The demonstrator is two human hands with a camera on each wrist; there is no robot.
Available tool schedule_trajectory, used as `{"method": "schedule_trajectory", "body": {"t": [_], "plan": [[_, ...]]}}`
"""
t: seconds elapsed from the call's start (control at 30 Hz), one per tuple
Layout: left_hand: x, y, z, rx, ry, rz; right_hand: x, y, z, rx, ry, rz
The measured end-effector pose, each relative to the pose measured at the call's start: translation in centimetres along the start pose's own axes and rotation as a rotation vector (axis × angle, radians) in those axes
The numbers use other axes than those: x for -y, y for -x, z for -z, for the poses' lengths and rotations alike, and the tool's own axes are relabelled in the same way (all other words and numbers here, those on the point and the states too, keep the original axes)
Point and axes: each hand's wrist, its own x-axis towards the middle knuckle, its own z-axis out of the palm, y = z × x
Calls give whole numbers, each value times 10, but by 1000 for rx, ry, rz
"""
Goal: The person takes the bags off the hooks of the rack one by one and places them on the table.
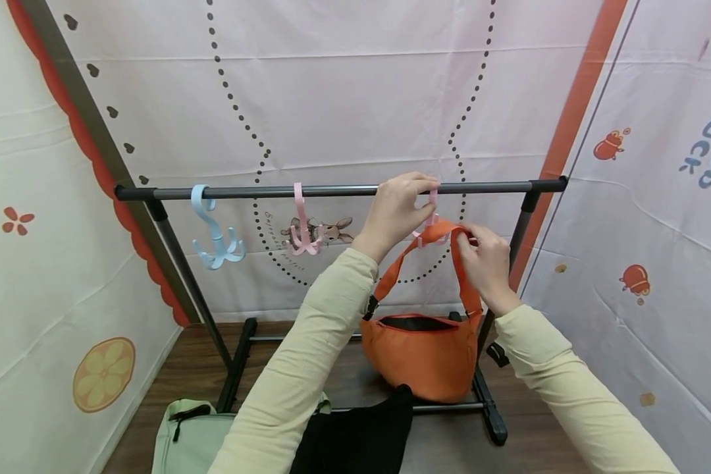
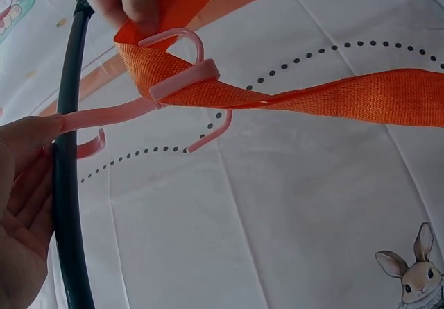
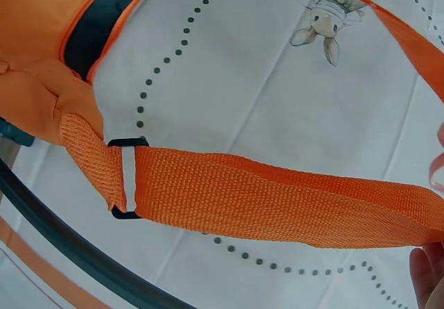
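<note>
My left hand point(image 1: 399, 207) is at the black rail point(image 1: 332, 191), pinching the stem of a pink hanging hook point(image 2: 114, 114) at its top. The orange strap point(image 2: 354, 99) of a waist bag lies over the prongs of that hook. To the right, my right hand point(image 1: 487, 266) pinches the strap near its highest part. Below hangs the orange waist bag point(image 1: 421, 362), its zipped mouth gaping and dark inside. In the right wrist view a black buckle point(image 3: 128, 142) joins strap to bag; only a few fingers point(image 3: 430, 271) show at the edge.
A blue hook point(image 1: 216, 230) and a second pink hook point(image 1: 302, 227) hang from the rail farther left. On the floor at the bottom are a pale green bag point(image 1: 189, 438) and a black cloth item point(image 1: 355, 434). Printed curtains surround the rack.
</note>
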Motion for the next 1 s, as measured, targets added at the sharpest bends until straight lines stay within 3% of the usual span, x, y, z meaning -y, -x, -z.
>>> {"method": "schedule_trajectory", "body": {"t": [0.57, 1.0], "plan": [[-3, -1, 3, 6, 6, 25, 22, -27, 7, -40, 21, 191], [-2, -3, 0, 7, 14, 40, 36, -30, 12, -49, 40, 297]]}}
